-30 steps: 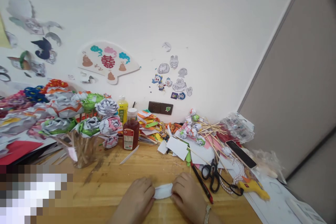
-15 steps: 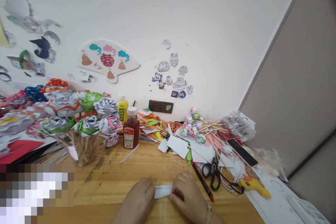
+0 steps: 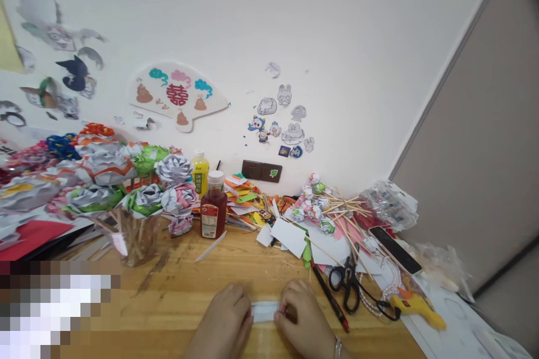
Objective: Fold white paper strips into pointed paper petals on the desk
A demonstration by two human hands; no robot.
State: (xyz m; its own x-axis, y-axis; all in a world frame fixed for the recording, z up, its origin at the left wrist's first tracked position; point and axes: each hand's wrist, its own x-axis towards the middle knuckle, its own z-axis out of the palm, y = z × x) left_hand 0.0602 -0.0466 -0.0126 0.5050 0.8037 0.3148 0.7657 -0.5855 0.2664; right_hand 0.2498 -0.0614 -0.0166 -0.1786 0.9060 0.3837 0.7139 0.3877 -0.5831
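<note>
Head view: your left hand [image 3: 223,322] and right hand [image 3: 303,322] sit low in the frame's centre, fingers closed on the two ends of a white paper strip [image 3: 265,311] pressed flat on the tabletop [image 3: 177,297]. Right of your right hand lie a pen [image 3: 330,300], scissors [image 3: 347,286] and a glue gun [image 3: 416,305]. A red bottle [image 3: 214,207] stands at mid-frame, paper flowers [image 3: 138,202] to its left.

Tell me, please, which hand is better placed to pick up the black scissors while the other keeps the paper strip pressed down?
Probably the right hand. It rests at the strip's right end, and the scissors lie on the table just beyond it, on that side. The left hand would have to cross over both.
</note>
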